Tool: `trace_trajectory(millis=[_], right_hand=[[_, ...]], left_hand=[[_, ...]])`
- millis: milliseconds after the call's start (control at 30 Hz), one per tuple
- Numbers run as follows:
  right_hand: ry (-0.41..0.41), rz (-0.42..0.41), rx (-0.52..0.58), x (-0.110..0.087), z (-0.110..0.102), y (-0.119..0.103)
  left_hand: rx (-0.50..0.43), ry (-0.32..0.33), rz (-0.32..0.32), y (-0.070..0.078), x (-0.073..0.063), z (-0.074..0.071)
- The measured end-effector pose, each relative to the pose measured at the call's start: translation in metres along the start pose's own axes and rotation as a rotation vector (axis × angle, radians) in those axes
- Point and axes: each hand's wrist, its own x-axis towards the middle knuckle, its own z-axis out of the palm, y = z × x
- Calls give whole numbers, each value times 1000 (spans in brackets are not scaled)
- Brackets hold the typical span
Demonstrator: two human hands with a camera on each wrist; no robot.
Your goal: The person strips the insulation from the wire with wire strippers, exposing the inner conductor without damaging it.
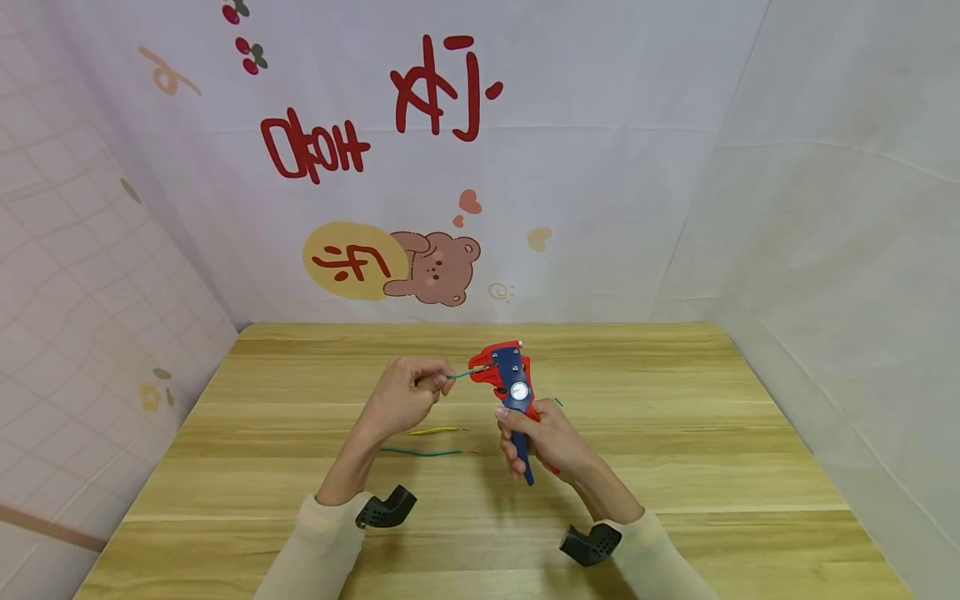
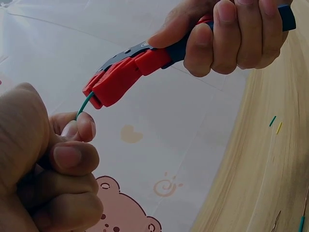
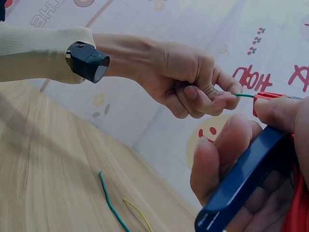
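My left hand (image 1: 405,396) pinches a green wire (image 1: 460,374) between thumb and forefinger, the other fingers curled in. The wire's far end runs into the red jaws of a wire stripper (image 1: 512,375), a red and blue tool with a round white dial. My right hand (image 1: 546,437) grips the stripper by its handles, held up above the table. In the left wrist view the green wire (image 2: 85,104) bends a little between my fingertips and the tool's mouth. The wire's end inside the jaws is hidden.
On the wooden table (image 1: 645,467) lie a yellow wire (image 1: 435,431) and another green wire (image 1: 423,453), both with bared copper ends. Small cut pieces, a green one (image 2: 273,121) and a yellow one (image 2: 279,128), lie further right. A printed cloth (image 1: 600,208) hangs behind the table.
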Motion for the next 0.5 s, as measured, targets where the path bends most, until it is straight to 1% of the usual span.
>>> trace_trajectory(millis=[133,500], right_hand=[[3,12,-5,0,-1,0],[-13,-8,-5,0,-2,-2]], left_hand=[[-6,-3,-8,0,0,-1],[-18,-18,-11,-3,1,-3]])
